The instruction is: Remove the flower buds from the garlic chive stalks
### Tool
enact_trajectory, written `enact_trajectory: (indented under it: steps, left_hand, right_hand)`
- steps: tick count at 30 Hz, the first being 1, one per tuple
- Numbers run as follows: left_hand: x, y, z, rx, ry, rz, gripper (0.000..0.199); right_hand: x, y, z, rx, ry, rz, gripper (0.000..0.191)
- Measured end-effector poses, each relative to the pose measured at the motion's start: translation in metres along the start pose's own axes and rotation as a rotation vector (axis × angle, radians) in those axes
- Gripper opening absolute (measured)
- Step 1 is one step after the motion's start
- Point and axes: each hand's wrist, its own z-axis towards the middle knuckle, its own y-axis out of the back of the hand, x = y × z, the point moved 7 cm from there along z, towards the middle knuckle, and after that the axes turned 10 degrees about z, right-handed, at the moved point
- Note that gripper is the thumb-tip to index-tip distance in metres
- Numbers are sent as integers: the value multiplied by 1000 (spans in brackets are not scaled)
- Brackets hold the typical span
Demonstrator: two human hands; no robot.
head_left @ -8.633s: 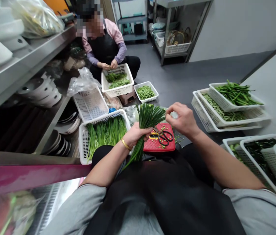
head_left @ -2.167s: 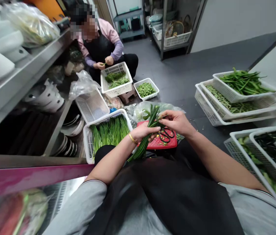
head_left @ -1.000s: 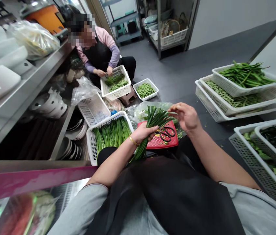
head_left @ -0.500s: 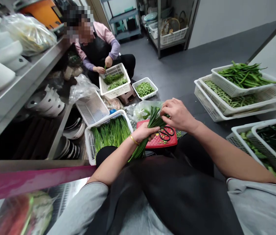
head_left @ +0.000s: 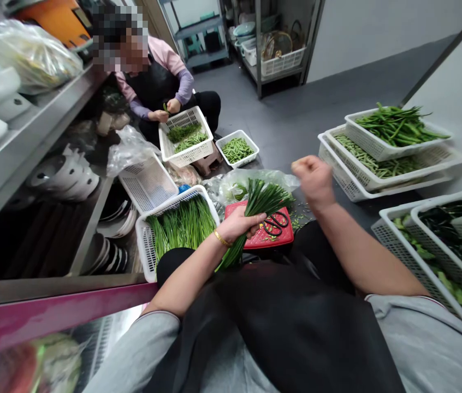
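A bunch of long green stalks (head_left: 266,197) is clasped in my left hand (head_left: 241,222), its upper ends fanned out to the right and its lower ends slanting down over my lap. My right hand (head_left: 315,179) is raised to the right of the bunch, apart from it, with its fingers curled closed; what they hold, if anything, is hidden. Black-handled scissors (head_left: 275,224) lie on a red stool top (head_left: 258,238) strewn with green scraps. To the left, a white basket (head_left: 146,248) holds more long green stalks (head_left: 185,225).
Across from me a person in a black apron (head_left: 153,82) works over a white basket (head_left: 185,158) of greens. A small basket (head_left: 236,164) of beans stands beside it. Stacked vegetable baskets (head_left: 372,150) are at right, steel shelving (head_left: 46,131) at left.
My right hand has left the bunch, moving right and slightly up, its fingers curled. My left hand keeps hold of the stalks. The view has shifted slightly.
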Motion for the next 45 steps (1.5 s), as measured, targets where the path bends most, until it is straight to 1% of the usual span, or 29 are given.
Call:
enact_trajectory:
  steps: [1,2,3,4,6,8,11,14,16,17,19,20,21,22,24,25,26,27,28,29,32,33,36,39,41,43,45]
  left_hand:
    - [2,1,-1,1,6,-14,53]
    - [3,2,-1,5,10,-24,52]
    - [4,2,-1,12,13,-28,51]
    - [4,2,-1,19,15,-29,51]
    - [4,2,-1,24,14,-26,50]
    - [3,2,0,27,12,-16,50]
    - [4,3,0,32,19,14,50]
    - [7,5,1,30,29,11,49]
    - [10,6,2,29,38,6,48]
    - [10,7,3,28,41,8,47]
    - [11,7,5,16,34,28,47]
    - [10,7,6,5,25,42,47]
    - [9,7,6,-8,14,58,47]
    - [8,7,7,-21,2,75,46]
    - [7,7,6,-28,-16,104,44]
    - [7,7,6,-27,-21,114,42]
    - [8,7,5,-27,-24,122,40]
    - [8,8,5,-30,-24,129,38]
    - [9,9,4,-33,-22,135,37]
    - [10,9,4,-38,-19,140,35]
    - [12,10,6,-44,-19,148,34]
    - [13,11,6,-44,-19,141,35]
    - [13,12,6,-43,-9,90,36]
    - [12,15,6,-69,0,69,38]
    - [11,18,6,-104,-4,83,38]
    - [10,18,7,-131,-9,97,35]
    - [7,17,7,-146,-24,109,34]
  right_hand:
    - [1,7,8,16,-50,94,24]
    - [3,10,13,72,-91,164,30]
    - [8,8,14,163,-111,178,36]
    - [13,5,13,268,-104,131,40]
    - [20,-5,4,432,-43,-52,34]
    - [22,-16,-5,536,26,-173,25]
    - [21,-30,-13,660,126,-232,17]
    - [28,-37,-18,726,334,-449,17]
    - [33,-41,-25,727,476,-639,19]
    - [34,-43,-29,710,520,-713,20]
    - [32,-46,-33,642,528,-771,19]
    - [30,-46,-32,587,489,-738,17]
    - [25,-44,-29,518,415,-654,15]
    - [19,-40,-24,433,313,-520,14]
    - [4,-27,-13,245,87,-155,18]
    - [-2,-20,-9,161,0,21,22]
    - [-4,-16,-7,104,-50,152,25]
    - [-1,-15,-5,90,-56,211,27]
    - [6,-17,-5,130,-21,197,26]
    - [16,-22,-7,211,41,122,24]
    - [40,-44,-20,515,251,-229,17]
    - [44,-50,-24,582,307,-332,14]
    - [46,-57,-33,690,434,-558,12]
    - [46,-56,-38,707,498,-706,12]
    - [45,-53,-39,659,464,-729,13]
    - [43,-52,-40,597,371,-606,12]
    - [37,-52,-39,501,224,-324,10]
